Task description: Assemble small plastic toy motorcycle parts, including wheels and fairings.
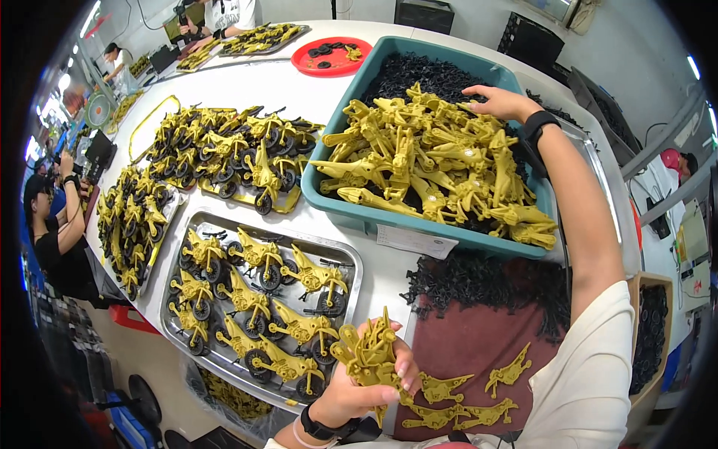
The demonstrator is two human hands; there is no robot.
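My left hand (374, 382) is closed round a bunch of yellow toy motorcycle body parts (369, 352), close to me above the edge of the maroon mat. My right hand (497, 102) reaches into the far right of a green plastic bin (430, 232). Its fingers are apart at the edge of a heap of yellow body parts (441, 157), with nothing visible in them; some fingertips are hard to make out. Small black parts (419, 71) lie in the bin behind the heap. Several flat yellow halves (508, 370) rest on the maroon mat (464, 337).
Left of the mat, a metal tray (348, 258) carries rows of yellow toy motorcycles with black wheels (247, 295). More motorcycles (217, 153) are piled behind it. Black parts (479, 288) lie before the bin. A red tray (299, 61) stands far back. Another person (63, 239) is at the left.
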